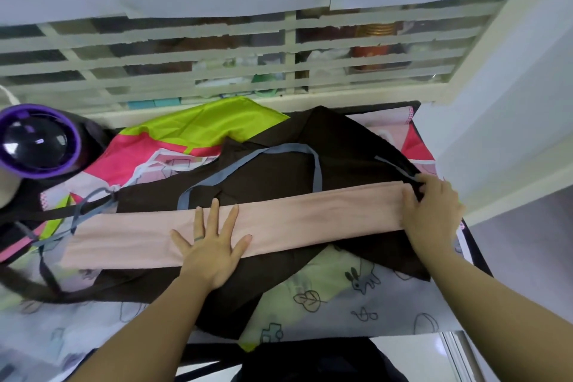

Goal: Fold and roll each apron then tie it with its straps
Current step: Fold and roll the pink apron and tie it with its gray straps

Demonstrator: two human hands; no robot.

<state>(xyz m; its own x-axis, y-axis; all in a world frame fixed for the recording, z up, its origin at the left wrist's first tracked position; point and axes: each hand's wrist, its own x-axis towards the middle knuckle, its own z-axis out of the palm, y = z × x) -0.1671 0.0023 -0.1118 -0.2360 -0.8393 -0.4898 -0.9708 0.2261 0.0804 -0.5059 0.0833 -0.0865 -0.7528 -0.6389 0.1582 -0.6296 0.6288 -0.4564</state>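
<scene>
A peach apron (310, 208), folded into a long narrow band, lies across the table from left to right. It rests on top of a dark brown apron (341, 146) with grey-blue straps (288, 149). My left hand (210, 245) presses flat on the band's middle, fingers spread. My right hand (431, 205) sits at the band's right end, its fingers curled over the edge of the fold. Thin dark and grey straps (77, 211) trail off the band's left end.
A bright green and pink apron (192, 130) lies at the back left. A patterned cloth (341, 295) covers the table. A purple-ringed round device (37, 143) stands at the far left. A white window grille (217, 56) runs behind, and a wall (502, 133) closes the right.
</scene>
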